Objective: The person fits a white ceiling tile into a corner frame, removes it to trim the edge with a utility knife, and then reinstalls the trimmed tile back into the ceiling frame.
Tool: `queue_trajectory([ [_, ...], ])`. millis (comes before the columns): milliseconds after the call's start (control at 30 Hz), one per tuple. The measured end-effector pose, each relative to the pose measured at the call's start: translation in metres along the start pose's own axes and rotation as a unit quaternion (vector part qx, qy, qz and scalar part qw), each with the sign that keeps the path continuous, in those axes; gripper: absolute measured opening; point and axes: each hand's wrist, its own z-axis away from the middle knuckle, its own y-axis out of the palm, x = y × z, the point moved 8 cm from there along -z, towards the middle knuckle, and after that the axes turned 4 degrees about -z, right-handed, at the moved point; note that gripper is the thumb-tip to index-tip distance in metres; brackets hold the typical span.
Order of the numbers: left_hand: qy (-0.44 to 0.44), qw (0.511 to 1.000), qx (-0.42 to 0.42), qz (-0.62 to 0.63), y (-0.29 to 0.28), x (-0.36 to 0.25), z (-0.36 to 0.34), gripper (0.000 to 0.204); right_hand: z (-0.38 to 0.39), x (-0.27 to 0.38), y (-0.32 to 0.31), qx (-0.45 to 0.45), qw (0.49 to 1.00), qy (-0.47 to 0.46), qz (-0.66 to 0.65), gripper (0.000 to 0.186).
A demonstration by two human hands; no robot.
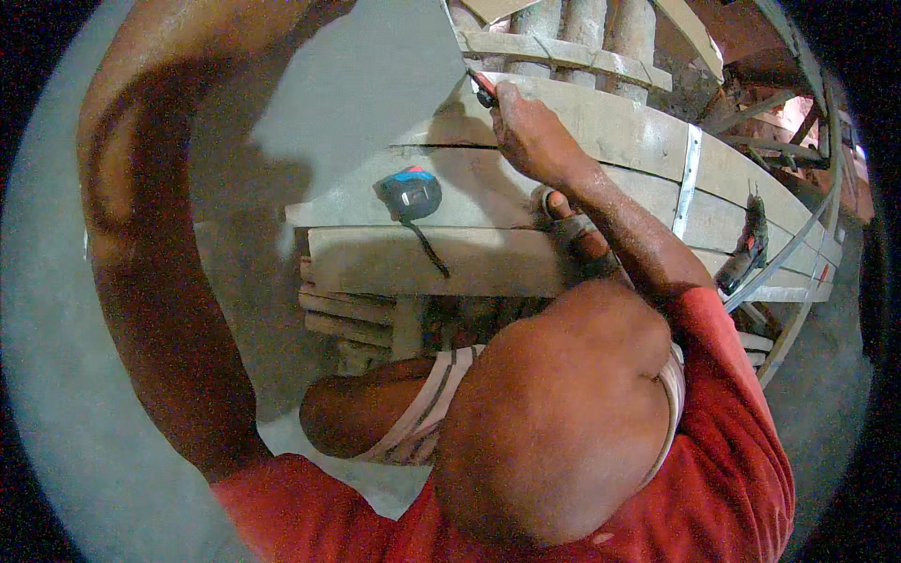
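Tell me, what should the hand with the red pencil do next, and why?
Probably draw the mark along the grey sheet's edge: the right hand already has the red pencil tip at that edge on the wooden bench.

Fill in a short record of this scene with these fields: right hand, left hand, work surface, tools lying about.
Right hand: right hand grips a small red-and-black tool, its tip at the edge of the grey sheet
Left hand: out of view; only the arm shows, reaching up on the left
Work surface: stacked wooden planks
Tools lying about: tape measure mid-planks; power drill at the right
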Motion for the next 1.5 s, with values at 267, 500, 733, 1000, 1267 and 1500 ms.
queue_trajectory([
  [267,-0.123,0.97,0.136,0.161,-0.003,-0.005,-0.008,0.014,0.006,-0.003,-0.004,0.01,0.999,0.031,0.011,0.02],
  [500,-0.008,1.0,-0.022,0.005,0.008,-0.018,0.0,0.015,0.007,-0.012,0.0,0.005,1.0,0.027,0.013,0.02],
  [733,0.006,1.0,-0.005,0.007,0.006,-0.03,0.0,0.016,-0.001,-0.021,0.009,0.02,0.999,0.0,0.045,0.018],
  [1000,0.012,0.996,0.084,0.009,0.0,-0.025,0.004,0.03,-0.001,-0.014,0.01,0.032,0.999,0.022,0.018,0.021],
  [1267,0.112,0.992,-0.02,-0.056,0.029,0.013,-0.031,0.03,-0.001,-0.045,0.031,0.086,0.993,0.052,0.06,0.026],
  [1500,0.159,0.987,-0.021,0.007,0.03,0.015,-0.03,0.028,0.01,-0.052,0.035,0.05,0.995,0.084,0.036,0.031],
])
